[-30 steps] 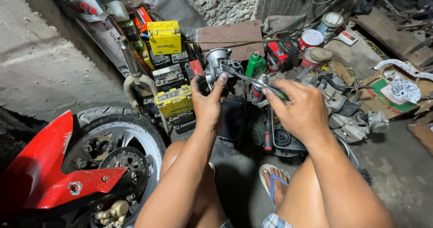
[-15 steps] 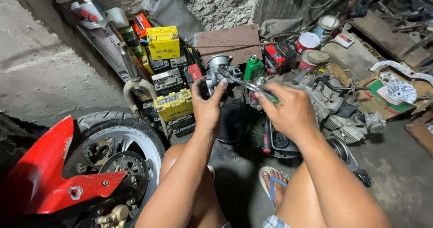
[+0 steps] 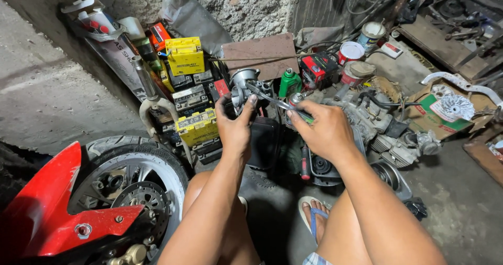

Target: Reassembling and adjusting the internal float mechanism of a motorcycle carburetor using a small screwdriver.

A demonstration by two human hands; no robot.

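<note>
Left hand is gripping the small metal carburetor up in front of the knees, while the right hand is clenching a wrench whose long axis is running up-left from the fist into the part.

Both forearms bare, no sleeves; left hand and right hand ungloved, no rings or watch; flip-flop with blue strap at 6 o'clock; plaid shorts hem beside it.
</note>
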